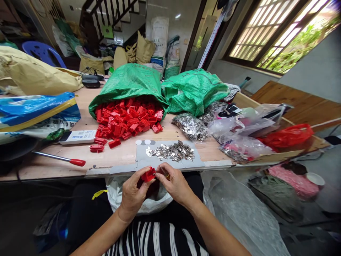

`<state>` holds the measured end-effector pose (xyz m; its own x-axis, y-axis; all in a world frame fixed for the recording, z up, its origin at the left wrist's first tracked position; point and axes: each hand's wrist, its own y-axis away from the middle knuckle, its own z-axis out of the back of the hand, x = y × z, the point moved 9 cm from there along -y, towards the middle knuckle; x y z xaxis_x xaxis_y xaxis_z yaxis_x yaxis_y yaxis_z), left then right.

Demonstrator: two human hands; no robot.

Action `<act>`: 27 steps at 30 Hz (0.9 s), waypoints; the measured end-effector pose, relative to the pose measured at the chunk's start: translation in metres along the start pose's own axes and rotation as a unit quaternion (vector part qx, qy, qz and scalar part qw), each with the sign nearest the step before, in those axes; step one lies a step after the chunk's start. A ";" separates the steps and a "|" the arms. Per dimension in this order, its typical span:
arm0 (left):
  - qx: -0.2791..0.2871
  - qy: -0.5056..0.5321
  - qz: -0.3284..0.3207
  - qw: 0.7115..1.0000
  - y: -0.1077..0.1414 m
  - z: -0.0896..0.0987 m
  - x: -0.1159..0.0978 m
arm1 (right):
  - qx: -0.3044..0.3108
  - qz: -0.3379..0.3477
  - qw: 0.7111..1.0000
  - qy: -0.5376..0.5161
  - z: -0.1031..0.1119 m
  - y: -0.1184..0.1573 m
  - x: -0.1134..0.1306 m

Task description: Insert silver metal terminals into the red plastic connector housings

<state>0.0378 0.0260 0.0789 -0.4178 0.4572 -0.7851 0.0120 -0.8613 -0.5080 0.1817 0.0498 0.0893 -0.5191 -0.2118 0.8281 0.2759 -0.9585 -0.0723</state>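
Observation:
My left hand [135, 188] is closed around a small red plastic housing [148, 174], held up in front of the table edge. At its right side my right hand [174, 181] is pinched, fingertips touching or almost touching the housing. A thin piece with a yellowish part shows by those fingers, too small to name. Beneath both hands, an open white sack [157, 205] rests on my lap. Just beyond them on the table, a pile of small silvery metal pieces [173, 151] lies on a grey sheet [142, 161].
Many red housings [130, 119] spill from a green woven sack [130, 80]. A second green sack [195, 89] and a bag of metal pieces [190, 126] lie to its right. A wooden tray [287, 154] holds plastic bags. At left is a red-tipped lever [77, 162] beside a white box [80, 136].

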 end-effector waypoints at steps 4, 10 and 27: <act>0.041 0.037 0.042 0.998 -0.003 -0.004 0.006 | 0.063 0.079 0.995 0.025 -0.007 0.002 0.013; 0.083 0.052 0.050 0.994 -0.005 -0.008 0.007 | 0.091 0.096 0.990 0.050 -0.011 0.002 0.010; 0.084 0.060 0.064 0.993 -0.001 -0.011 0.011 | 0.038 0.106 0.993 0.031 0.002 0.002 0.012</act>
<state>0.0426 0.0346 0.0668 -0.3105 0.3567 -0.8811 -0.0982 -0.9340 -0.3435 0.1773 0.0457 0.1000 -0.4912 -0.4208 0.7627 0.4431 -0.8745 -0.1972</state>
